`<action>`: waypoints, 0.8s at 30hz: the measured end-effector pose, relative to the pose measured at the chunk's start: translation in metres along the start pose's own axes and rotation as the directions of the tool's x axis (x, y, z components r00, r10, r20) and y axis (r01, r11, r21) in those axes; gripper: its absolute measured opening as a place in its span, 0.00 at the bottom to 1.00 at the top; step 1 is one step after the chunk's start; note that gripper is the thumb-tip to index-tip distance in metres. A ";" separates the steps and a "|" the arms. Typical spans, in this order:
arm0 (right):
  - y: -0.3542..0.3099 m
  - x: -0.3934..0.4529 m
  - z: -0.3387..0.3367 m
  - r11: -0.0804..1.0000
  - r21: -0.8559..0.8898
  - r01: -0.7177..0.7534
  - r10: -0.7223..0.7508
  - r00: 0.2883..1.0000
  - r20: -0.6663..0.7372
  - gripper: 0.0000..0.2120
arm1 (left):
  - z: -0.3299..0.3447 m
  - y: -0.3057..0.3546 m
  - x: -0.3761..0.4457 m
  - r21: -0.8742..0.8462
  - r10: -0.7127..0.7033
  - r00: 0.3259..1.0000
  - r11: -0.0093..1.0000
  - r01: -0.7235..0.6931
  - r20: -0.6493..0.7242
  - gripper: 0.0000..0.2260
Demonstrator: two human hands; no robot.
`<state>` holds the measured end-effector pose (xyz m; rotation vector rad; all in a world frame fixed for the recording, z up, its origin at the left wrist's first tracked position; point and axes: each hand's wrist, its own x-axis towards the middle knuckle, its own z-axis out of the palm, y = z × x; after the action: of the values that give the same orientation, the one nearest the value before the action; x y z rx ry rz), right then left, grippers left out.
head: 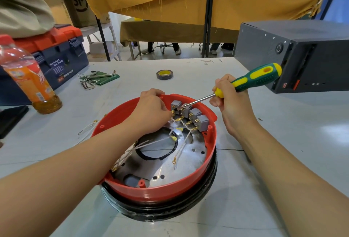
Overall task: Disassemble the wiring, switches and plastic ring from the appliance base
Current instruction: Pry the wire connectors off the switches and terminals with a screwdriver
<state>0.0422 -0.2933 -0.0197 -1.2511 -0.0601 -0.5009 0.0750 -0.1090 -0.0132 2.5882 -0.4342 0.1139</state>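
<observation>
The base [166, 184] sits upturned on the table [264, 189], nearest the person, its red shell ringed below by a black band. Inside, on the metal plate [170, 168], loose white wires [143, 145] with brass ends trail from about 8 o'clock toward the middle, past a black ring [157, 158].

At about 1 o'clock on the red wall stand four grey switches [196, 113], brass spade terminals [188, 123] still plugged into their undersides. The step in hand looks like freeing the leftmost switch. To do it well, the blade should press the plastic catch, not the terminals, while the other hand steadies the part, so the tip cannot slip into the fingers.

The left hand [151, 113] is curled, its fingertips pinched at the wires and terminals just under that switch; exactly what they clasp is hidden. The right hand [231, 102] is wrapped tight around the screwdriver [251, 81] near the handle's front, its tip touching the leftmost switch.

Farther off lie tape [164, 74] at 12 o'clock, hex keys [90, 81] and a bottle [28, 78] at 10.
</observation>
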 end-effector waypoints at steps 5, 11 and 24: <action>0.009 0.000 0.003 0.998 0.008 -0.060 0.060 0.998 0.011 0.17 | -0.001 0.000 -0.001 -0.004 0.003 1.000 1.000 -0.003 0.024 0.08; -0.001 0.007 -0.005 0.983 0.178 -0.052 0.073 0.991 -0.111 0.11 | -0.007 0.002 -0.004 -0.028 -0.001 0.999 1.000 0.002 0.032 0.09; -0.012 -0.004 0.004 0.995 0.101 -0.019 0.026 0.997 -0.077 0.13 | -0.046 -0.007 -0.011 -0.416 -0.144 0.986 0.904 0.095 -0.086 0.09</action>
<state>0.0347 -0.2912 -0.0089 -1.1320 -0.0051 -0.5207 0.0665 -0.0769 0.0218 2.1718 -0.2252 0.1139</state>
